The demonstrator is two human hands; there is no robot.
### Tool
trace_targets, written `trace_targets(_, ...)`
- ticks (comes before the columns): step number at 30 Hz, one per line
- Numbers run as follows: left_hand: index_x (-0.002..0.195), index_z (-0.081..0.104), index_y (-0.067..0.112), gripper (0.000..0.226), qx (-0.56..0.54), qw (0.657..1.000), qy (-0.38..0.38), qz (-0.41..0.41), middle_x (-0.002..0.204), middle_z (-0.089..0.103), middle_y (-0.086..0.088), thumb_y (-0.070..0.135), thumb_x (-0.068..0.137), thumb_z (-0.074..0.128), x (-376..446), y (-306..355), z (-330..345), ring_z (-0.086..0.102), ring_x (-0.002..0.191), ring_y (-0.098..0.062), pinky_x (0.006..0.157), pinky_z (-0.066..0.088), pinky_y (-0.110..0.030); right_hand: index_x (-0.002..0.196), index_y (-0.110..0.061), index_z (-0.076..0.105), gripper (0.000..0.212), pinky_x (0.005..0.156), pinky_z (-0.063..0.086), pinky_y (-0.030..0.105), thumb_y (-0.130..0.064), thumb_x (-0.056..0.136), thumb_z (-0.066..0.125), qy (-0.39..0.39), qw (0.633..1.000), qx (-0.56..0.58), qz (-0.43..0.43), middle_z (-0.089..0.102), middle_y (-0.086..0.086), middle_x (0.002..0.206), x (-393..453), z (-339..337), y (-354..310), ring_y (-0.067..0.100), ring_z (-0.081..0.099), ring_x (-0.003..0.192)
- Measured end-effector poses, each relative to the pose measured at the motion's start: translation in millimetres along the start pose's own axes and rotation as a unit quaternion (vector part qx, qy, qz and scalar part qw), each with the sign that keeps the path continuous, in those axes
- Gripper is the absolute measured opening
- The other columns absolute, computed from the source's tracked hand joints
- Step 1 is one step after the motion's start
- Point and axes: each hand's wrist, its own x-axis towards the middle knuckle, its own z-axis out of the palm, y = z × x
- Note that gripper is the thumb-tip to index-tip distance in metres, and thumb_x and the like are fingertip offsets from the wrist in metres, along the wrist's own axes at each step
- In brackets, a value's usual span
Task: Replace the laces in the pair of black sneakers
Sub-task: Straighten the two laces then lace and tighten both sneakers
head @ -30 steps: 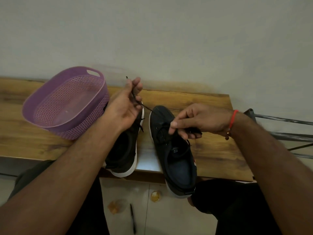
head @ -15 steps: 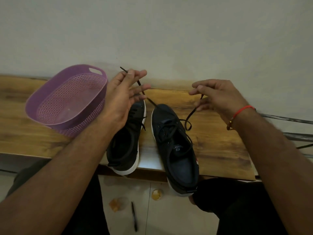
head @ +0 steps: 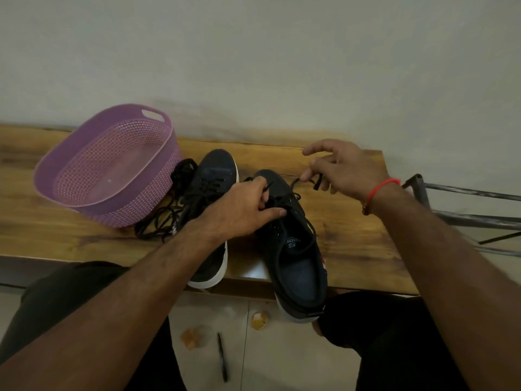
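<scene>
At frame centre, the left hand [head: 245,210] pinches a lace [head: 293,206] on the right sneaker [head: 293,249], hiding its eyelets; the right hand [head: 346,172] pinches the lace's other end. The forearm covers half the left sneaker [head: 215,176].

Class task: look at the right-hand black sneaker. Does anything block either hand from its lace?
Nothing visible does. The left hand already grips the black lace over the right-hand black sneaker, and the right hand pinches its free end.

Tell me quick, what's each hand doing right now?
Left hand: fingers curled on the lace at the right sneaker.
Right hand: fingers pinch the lace's other end.
</scene>
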Motion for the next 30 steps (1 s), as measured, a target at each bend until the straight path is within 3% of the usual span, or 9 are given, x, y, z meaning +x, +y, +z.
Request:
trace_targets(4,0.083,0.042,0.029,0.033,0.003,1.0,-0.004,0.017,0.089,0.056,0.006,0.034,0.09,0.074,3.1,3.9,0.7,0.058,0.08,-0.012,0.065,0.044,-0.026,0.128,-0.023,0.057,0.03,0.064,0.054,0.03,-0.011,0.101,0.051,-0.071,0.995,-0.068,0.024,0.074,-0.005,0.091,-1.1,6.2,0.3,0.012,0.06,0.07)
trace_targets(8,0.078,0.039,0.031,0.037,0.027,0.998,0.04,0.035,0.087,0.049,0.011,0.022,0.09,0.072,5.6,6.5,9.0,0.049,0.079,-0.005,0.064,0.035,-0.021,0.117,-0.019,0.065,0.021,0.056,0.047,0.018,-0.013,0.101,0.053,-0.074,0.991,-0.114,0.01,0.072,-0.005,0.091,-1.8,7.4,1.7,0.005,0.059,0.067)
trace_targets(14,0.075,0.045,0.028,0.032,-0.064,0.992,0.106,0.022,0.083,0.061,0.006,0.019,0.094,0.069,10.0,16.8,-4.6,0.065,0.073,-0.008,0.063,0.052,-0.019,0.105,-0.018,0.07,0.018,0.046,0.036,0.007,-0.027,0.102,0.054,-0.054,0.988,-0.143,-0.017,0.074,-0.008,0.085,-2.2,3.2,0.9,-0.008,0.055,0.051)
trace_targets(17,0.077,0.046,0.023,0.029,-0.276,0.929,0.247,0.008,0.085,0.068,-0.003,0.013,0.099,0.064,12.2,24.6,-18.2,0.073,0.075,-0.008,0.06,0.058,-0.022,0.108,-0.018,0.069,0.019,0.043,0.036,0.005,-0.028,0.102,0.054,-0.042,0.989,-0.143,-0.018,0.072,-0.008,0.085,-0.9,0.6,2.9,-0.008,0.056,0.052)
trace_targets(19,0.079,0.046,0.023,0.029,-0.355,0.87,0.341,0.03,0.088,0.068,-0.007,0.011,0.1,0.061,15.5,20.5,-24.2,0.074,0.09,-0.014,0.078,0.062,-0.033,0.108,-0.019,0.069,0.019,0.045,0.04,0.008,-0.029,0.102,0.054,-0.033,0.99,-0.139,-0.018,0.072,-0.009,0.084,0.5,0.2,3.1,-0.007,0.058,0.054)
trace_targets(21,0.085,0.047,0.029,0.025,-0.37,0.846,0.381,0.04,0.1,0.068,-0.006,0.015,0.101,0.059,18.3,15.8,-26.3,0.069,0.102,-0.01,0.092,0.058,-0.036,0.106,-0.02,0.069,0.018,0.05,0.045,0.014,-0.029,0.102,0.054,-0.026,0.991,-0.132,-0.017,0.072,-0.008,0.084,0.7,0.7,2.6,-0.001,0.06,0.06)
trace_targets(26,0.102,0.041,0.017,0.023,-0.075,0.962,0.26,0.037,0.121,0.045,-0.007,0.005,0.093,0.058,12.2,10.5,-13.2,0.048,0.091,0.003,0.076,0.042,-0.008,0.1,-0.019,0.07,0.02,0.056,0.053,0.019,-0.031,0.102,0.054,-0.018,0.995,-0.094,-0.021,0.073,-0.008,0.081,-1.2,3.5,1.4,0.007,0.064,0.068)
trace_targets(28,0.107,0.043,0.016,0.023,0.009,0.978,0.208,0.004,0.142,0.032,-0.016,0.022,0.094,0.061,9.6,4.4,-4.8,0.046,0.118,-0.012,0.092,0.043,-0.017,0.1,-0.018,0.07,0.018,0.05,0.046,0.014,-0.026,0.102,0.055,-0.015,0.996,-0.083,-0.023,0.074,-0.006,0.081,-0.6,4.0,2.5,0.001,0.06,0.059)
trace_targets(30,0.111,0.047,0.016,0.035,0.14,0.964,0.226,-0.011,0.14,0.033,-0.016,0.044,0.094,0.06,9.0,0.4,1.3,0.041,0.121,-0.028,0.095,0.044,-0.039,0.102,-0.019,0.07,0.016,0.048,0.046,0.018,-0.018,0.102,0.054,-0.023,0.998,-0.052,-0.011,0.075,-0.003,0.085,-1.2,3.8,2.0,0.001,0.058,0.053)
